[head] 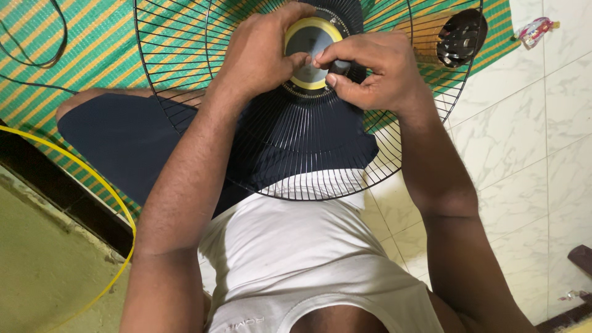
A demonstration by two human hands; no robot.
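Observation:
A round black wire fan guard [185,55] rests against my lap, its rim reaching from the green mat to my white shirt. At its hub sits a round grey badge with a yellow ring [306,38]. My left hand [259,52] clasps the left side of that hub, fingers curled over its top edge. My right hand [370,71] pinches the hub's right side, thumb and fingertips pressed to the badge's rim. Both hands meet over the hub.
A green and yellow striped mat [92,49] lies under the guard. A black fan part [461,37] sits at the upper right on the mat's corner. A small wrapper [535,29] lies on the white tiled floor [530,148]. A yellow cable [105,188] and a black cable [37,61] run at left.

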